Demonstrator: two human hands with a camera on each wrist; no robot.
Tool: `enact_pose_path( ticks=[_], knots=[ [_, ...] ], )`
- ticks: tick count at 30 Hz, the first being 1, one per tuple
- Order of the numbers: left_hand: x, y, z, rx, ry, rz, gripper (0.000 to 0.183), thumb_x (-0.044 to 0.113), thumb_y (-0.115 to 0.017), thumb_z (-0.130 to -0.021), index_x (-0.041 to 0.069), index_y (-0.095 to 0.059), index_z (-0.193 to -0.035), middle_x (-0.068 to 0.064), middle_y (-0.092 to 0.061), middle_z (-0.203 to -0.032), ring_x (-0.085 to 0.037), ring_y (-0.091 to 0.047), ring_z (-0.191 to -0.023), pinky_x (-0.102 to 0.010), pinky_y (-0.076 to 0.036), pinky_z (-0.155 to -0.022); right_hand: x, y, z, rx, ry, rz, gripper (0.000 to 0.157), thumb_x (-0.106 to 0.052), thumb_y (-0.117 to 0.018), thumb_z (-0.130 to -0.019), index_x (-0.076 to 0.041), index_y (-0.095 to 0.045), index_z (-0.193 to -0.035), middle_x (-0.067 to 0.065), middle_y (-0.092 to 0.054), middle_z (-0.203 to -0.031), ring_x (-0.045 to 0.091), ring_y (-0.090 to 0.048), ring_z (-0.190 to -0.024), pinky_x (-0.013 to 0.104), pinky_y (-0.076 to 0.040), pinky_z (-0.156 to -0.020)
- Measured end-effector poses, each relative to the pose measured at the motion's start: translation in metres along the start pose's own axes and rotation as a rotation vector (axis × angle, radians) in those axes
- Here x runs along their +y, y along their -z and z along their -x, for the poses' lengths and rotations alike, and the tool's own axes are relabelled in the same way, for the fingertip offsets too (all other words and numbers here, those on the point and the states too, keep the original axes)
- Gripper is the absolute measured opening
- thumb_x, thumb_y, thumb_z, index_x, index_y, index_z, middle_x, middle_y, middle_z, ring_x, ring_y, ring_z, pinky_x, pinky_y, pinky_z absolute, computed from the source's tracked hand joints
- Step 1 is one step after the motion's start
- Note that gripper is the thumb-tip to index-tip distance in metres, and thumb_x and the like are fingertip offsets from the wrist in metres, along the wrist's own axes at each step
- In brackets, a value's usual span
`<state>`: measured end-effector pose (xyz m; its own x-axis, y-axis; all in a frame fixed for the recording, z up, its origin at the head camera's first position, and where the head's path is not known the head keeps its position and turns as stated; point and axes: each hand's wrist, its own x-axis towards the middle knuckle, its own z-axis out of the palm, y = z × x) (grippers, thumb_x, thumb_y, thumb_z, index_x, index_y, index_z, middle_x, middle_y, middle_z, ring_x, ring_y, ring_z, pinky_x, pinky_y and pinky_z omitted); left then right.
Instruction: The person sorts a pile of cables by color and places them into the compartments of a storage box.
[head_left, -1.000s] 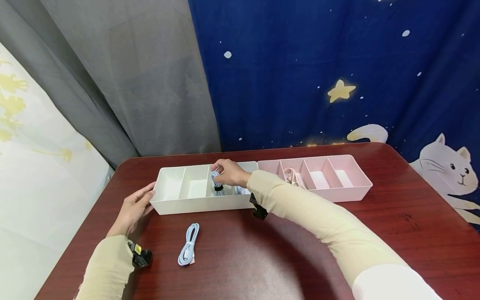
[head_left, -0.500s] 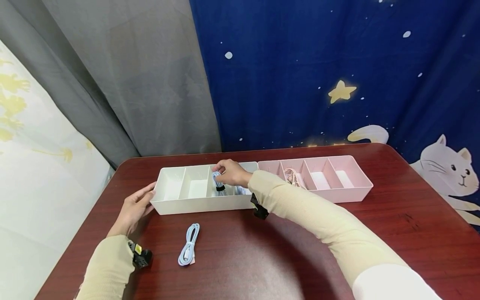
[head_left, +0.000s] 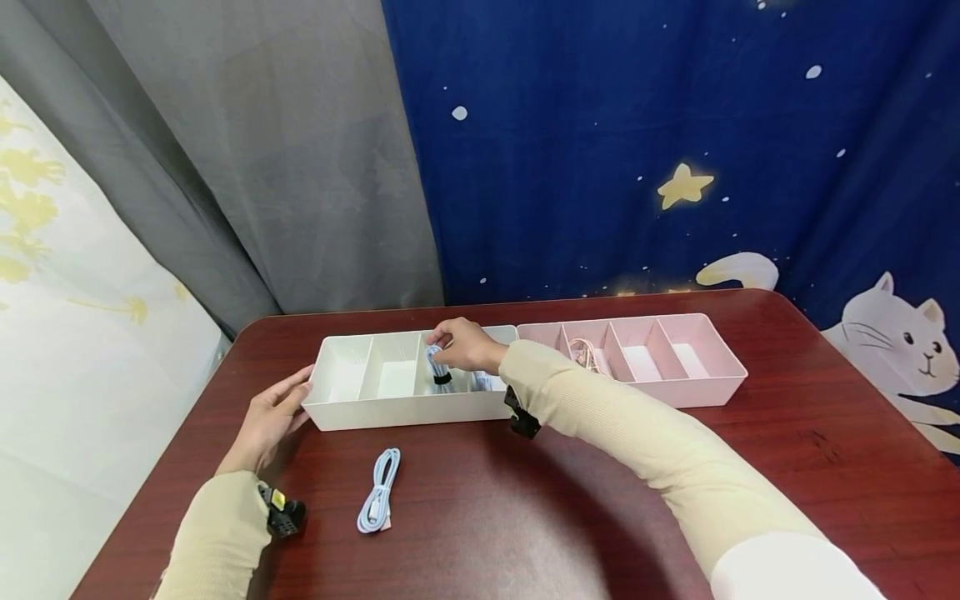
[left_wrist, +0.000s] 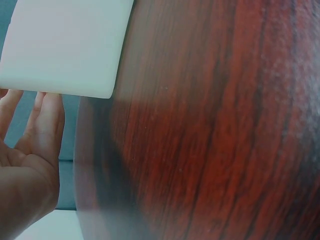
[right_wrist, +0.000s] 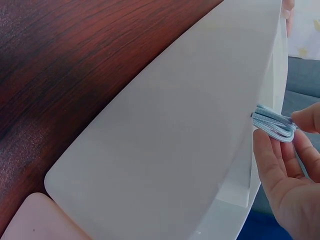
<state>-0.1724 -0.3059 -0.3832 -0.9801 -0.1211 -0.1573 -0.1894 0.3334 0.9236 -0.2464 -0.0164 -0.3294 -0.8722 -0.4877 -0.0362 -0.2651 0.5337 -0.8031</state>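
My right hand (head_left: 468, 346) pinches a coiled light blue cable (head_left: 435, 358) with a black strap round it, over the third compartment from the left of the white divided organizer (head_left: 405, 410). The right wrist view shows the cable's loops (right_wrist: 274, 124) between thumb and fingers, level with the organizer's rim. At the organizer's left end, my left hand (head_left: 267, 421) touches the outer wall with extended fingers. In the left wrist view those fingers (left_wrist: 49, 120) reach up to the wall's edge. Another coiled light blue USB cable (head_left: 378, 492) lies on the table in front.
A pink divided organizer (head_left: 667, 393) adjoins the white one on the right, with a coiled pinkish cable (head_left: 583, 354) in one compartment. In the white organizer's rightmost compartment a bluish item (head_left: 483, 382) shows partly behind my right wrist. Curtains (head_left: 525, 167) hang behind the dark red wooden table (head_left: 480, 517).
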Motion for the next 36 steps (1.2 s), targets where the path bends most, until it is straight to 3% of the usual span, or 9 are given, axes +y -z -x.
enact_pose_path(
  ticks=[8,25,36],
  knots=[
    [0.002,0.0,0.002,-0.004,0.003,-0.003,0.058,0.043,-0.044,-0.09,0.017,-0.031,-0.139,-0.014,-0.029,-0.139,0.005,-0.048,-0.092,-0.019,-0.046,-0.079,-0.001,0.004,0.002,0.0,0.003,-0.027,0.025,0.0,-0.059,-0.079,0.001,-0.06,-0.104,0.009,-0.058,-0.092,0.017,-0.057,-0.08,0.021,-0.049,-0.061],
    [-0.001,0.0,0.002,0.006,-0.004,-0.001,0.058,0.045,-0.046,-0.089,0.019,-0.032,-0.138,-0.013,-0.03,-0.139,0.009,-0.048,-0.089,-0.014,-0.046,-0.076,0.003,0.016,0.014,0.007,0.041,-0.023,0.02,-0.001,-0.058,-0.081,-0.003,-0.06,-0.101,0.006,-0.056,-0.086,0.017,-0.056,-0.079,0.021,-0.049,-0.063],
    [-0.001,0.0,0.002,0.01,-0.011,0.004,0.058,0.044,-0.046,-0.089,0.018,-0.032,-0.138,-0.014,-0.03,-0.139,0.009,-0.048,-0.089,-0.014,-0.046,-0.075,0.007,0.008,0.032,0.031,0.134,0.0,0.023,-0.001,-0.056,-0.08,0.002,-0.059,-0.103,0.005,-0.056,-0.085,0.017,-0.055,-0.083,0.019,-0.047,-0.068]
  ],
)
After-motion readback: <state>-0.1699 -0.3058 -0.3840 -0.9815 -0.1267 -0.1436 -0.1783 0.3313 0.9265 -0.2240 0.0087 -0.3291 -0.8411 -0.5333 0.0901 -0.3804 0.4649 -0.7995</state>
